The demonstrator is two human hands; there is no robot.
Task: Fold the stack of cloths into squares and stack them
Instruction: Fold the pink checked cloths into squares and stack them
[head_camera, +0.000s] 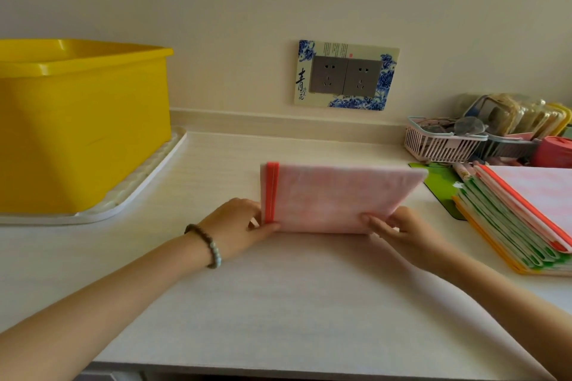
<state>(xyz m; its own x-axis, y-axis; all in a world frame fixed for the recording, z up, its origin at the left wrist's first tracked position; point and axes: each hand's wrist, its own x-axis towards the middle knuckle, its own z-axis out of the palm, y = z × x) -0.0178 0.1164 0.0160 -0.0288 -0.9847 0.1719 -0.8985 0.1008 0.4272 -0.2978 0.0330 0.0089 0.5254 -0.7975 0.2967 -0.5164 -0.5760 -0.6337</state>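
A pale pink cloth (334,195) with an orange-red edge band lies folded into a near square on the white counter (278,303), in the middle of the view. My left hand (238,223) pinches its near left corner by the orange band. At the near right corner my right hand (399,230) grips the edge, fingers curled over the cloth. A stack of several flat cloths (523,219), with pink, green and orange edges, sits at the right with a pink cloth on top.
A big yellow plastic tub (80,133) stands on a white tray (130,195) at the left. Pink and grey baskets (439,145) with oddments fill the back right. A green mat (442,185) lies under the stack. A wall socket plate (346,76) is behind.
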